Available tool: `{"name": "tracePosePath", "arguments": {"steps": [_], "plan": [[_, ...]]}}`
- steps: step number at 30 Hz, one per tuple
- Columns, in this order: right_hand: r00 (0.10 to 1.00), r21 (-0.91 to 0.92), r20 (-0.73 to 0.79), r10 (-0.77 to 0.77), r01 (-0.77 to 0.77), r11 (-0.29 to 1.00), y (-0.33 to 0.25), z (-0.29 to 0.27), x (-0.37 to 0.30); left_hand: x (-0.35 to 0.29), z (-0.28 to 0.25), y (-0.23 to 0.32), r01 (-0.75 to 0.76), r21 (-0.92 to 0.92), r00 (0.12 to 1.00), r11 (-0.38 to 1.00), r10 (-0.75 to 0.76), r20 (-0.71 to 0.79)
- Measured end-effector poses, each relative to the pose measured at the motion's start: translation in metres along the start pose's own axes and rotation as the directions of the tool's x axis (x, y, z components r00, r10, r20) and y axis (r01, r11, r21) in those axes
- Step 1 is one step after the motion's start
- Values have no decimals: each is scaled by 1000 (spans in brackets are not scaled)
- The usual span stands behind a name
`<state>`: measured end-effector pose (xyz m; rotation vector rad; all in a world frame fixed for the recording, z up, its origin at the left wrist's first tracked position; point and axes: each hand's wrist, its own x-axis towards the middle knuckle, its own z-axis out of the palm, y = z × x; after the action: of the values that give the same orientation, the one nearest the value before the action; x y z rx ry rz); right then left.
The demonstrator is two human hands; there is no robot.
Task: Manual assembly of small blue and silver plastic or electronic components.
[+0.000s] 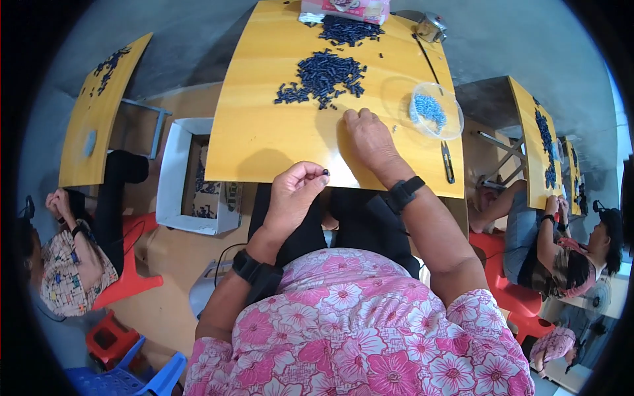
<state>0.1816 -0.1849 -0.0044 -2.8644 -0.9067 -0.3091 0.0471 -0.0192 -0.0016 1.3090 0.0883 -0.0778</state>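
Note:
My left hand (pixel 292 200) is at the table's near edge, thumb and forefinger pinching a small black cylindrical piece (pixel 325 172). Over the yellow table (pixel 264 142), my right hand (pixel 371 137) rests with its fingers curled down; whatever they hold, if anything, is hidden. A pile of small black cylindrical pieces (pixel 327 74) lies just beyond the right hand. To its right stands a clear round tub (pixel 456 122) with many small light-blue pieces (pixel 428 112) inside. Black thread snips (pixel 448 162) lie near the table's right edge.
Farther back are a second black pile (pixel 347 30), a pink package (pixel 347 9), a lidded jar (pixel 431 28) and a thin dark stick (pixel 428 59). A white box (pixel 173 175) stands below the table's left side. People sit at yellow tables on both sides.

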Motion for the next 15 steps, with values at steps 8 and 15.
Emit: {"name": "tracePosePath", "arguments": {"steps": [8,15], "plan": [[994,481,-16,106,-85,873,-7,-36,-19,-8,0,6,-3,1,1000,1000,3,-15],[971,727,14,238,-173,664,12,-8,-24,2,1,6,-27,30,1000,999,28,-12]]}}
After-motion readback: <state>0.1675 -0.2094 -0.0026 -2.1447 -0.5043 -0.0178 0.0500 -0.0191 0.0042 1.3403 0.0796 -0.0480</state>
